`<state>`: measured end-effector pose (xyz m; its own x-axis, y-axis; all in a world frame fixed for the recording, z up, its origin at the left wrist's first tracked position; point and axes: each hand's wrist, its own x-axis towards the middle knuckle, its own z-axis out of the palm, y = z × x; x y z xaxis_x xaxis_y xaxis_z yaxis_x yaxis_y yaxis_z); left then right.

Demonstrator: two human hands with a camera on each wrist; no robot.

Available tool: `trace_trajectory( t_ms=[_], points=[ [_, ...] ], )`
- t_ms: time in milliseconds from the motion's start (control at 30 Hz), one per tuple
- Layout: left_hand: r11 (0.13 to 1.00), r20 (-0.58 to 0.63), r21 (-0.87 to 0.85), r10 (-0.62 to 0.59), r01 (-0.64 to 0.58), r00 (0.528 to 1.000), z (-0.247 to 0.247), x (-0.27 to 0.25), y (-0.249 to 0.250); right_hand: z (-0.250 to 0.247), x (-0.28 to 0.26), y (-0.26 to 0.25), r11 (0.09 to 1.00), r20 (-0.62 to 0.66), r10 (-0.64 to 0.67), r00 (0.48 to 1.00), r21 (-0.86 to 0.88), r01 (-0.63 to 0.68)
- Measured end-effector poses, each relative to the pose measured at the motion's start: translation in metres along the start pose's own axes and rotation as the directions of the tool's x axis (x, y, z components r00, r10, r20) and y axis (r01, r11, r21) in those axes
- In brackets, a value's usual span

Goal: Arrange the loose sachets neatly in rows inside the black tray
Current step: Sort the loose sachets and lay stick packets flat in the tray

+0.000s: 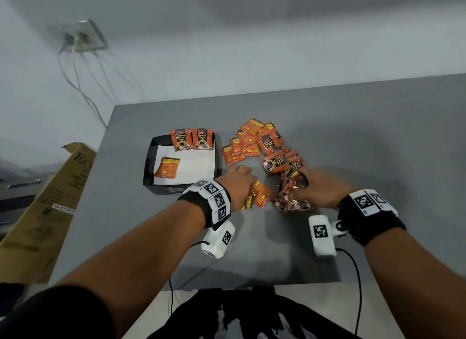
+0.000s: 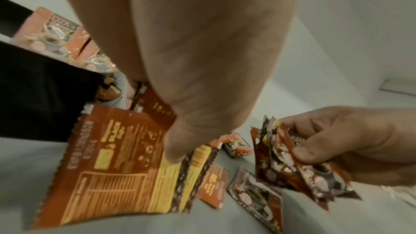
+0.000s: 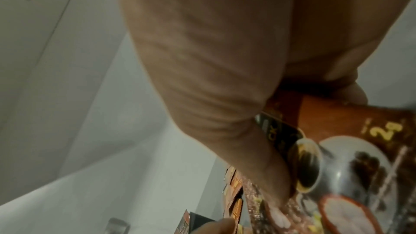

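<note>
The black tray [image 1: 148, 162] has a white liner. Two orange sachets [image 1: 191, 139] stand against its far wall, and one sachet [image 1: 167, 167] lies back-up on the liner. To the tray's right, a loose pile of sachets [image 1: 262, 144] lies on the grey table. My left hand [image 1: 238, 184] grips a few sachets [image 1: 261, 197] just in front of the tray's right corner; the left wrist view shows the thumb pressed on the held sachets [image 2: 126, 157]. My right hand [image 1: 320, 187] grips a fanned bunch of sachets [image 1: 292, 197], seen close up as a held bunch [image 3: 337, 149].
A long cardboard box [image 1: 50, 200] leans beside the table's left edge. A wall socket [image 1: 80, 38] with hanging cables is at the far left. The grey table [image 1: 365, 136] extends bare to the right and toward me.
</note>
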<state>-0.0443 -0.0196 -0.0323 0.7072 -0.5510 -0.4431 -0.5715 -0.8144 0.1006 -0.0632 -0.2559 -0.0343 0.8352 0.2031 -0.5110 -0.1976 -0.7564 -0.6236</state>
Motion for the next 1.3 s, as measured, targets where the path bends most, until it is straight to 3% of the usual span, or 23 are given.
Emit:
trace_trajectory(
  t_ms=[167, 367, 500, 600, 700, 833, 933, 1067, 1300],
  points=[
    [1.000, 0.007, 0.002, -0.030, 0.030, 1.000, 0.010, 0.006, -0.003, 0.004, -0.005, 0.012, 0.993, 0.008, 0.024, 1.000, 0.113, -0.025],
    [0.993, -0.014, 0.072, -0.093, 0.093, 0.996, 0.012, -0.003, -0.001, 0.038, 0.000, 0.004, 0.989, -0.037, -0.016, 0.999, -0.148, 0.011],
    [0.997, -0.050, -0.011, -0.082, 0.082, 0.995, 0.011, -0.009, -0.001, 0.044, 0.001, -0.005, 0.980, -0.075, -0.014, 0.997, -0.198, -0.002],
    [0.984, -0.193, -0.174, -0.077, 0.043, 0.978, 0.000, -0.021, -0.001, 0.041, -0.004, -0.005, 0.992, -0.071, -0.036, 0.997, -0.126, 0.027],
    [0.883, -0.285, -0.469, -0.150, -0.001, 0.947, -0.019, -0.036, -0.019, 0.030, -0.011, -0.005, 0.995, -0.038, -0.070, 0.997, -0.080, 0.066],
    [0.814, -0.381, -0.581, -0.279, 0.007, 0.881, -0.041, -0.059, -0.077, 0.009, -0.009, -0.029, 0.989, -0.143, -0.088, 0.986, 0.107, 0.104],
    [0.821, -0.363, -0.562, -0.358, 0.104, 0.860, -0.039, -0.071, -0.122, 0.006, -0.003, -0.074, 0.968, -0.287, -0.150, 0.946, 0.152, 0.200],
    [0.842, -0.288, -0.512, -0.357, 0.173, 0.888, -0.020, -0.082, -0.152, 0.027, 0.020, -0.151, 0.921, -0.357, -0.299, 0.885, 0.134, 0.366],
    [0.928, -0.309, -0.332, -0.274, 0.167, 0.911, 0.008, -0.086, -0.172, 0.093, 0.074, -0.200, 0.923, -0.262, -0.375, 0.889, -0.196, 0.332]
  ],
)
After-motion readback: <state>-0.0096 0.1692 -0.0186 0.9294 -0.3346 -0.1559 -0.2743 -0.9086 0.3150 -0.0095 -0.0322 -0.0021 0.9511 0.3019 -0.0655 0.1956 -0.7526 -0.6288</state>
